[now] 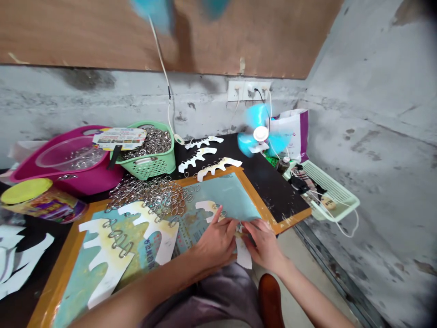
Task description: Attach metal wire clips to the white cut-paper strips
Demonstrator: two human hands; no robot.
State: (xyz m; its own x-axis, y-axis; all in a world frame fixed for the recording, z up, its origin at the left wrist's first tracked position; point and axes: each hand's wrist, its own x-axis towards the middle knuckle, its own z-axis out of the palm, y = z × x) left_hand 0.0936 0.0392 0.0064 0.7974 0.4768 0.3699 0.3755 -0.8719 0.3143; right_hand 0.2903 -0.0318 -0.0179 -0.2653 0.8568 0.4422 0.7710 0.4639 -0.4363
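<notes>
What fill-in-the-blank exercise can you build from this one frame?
1. The green basket is filled with metal ____.
2. The left hand and the right hand meet on a ____ card at the board's near edge.
3. The basin to the left of the basket is coloured ____.
Missing words: rings; white; pink.

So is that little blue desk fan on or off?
On: the fan has its blades smeared into a blue blur around a sharp white hub, while things beside it look crisp.
</notes>
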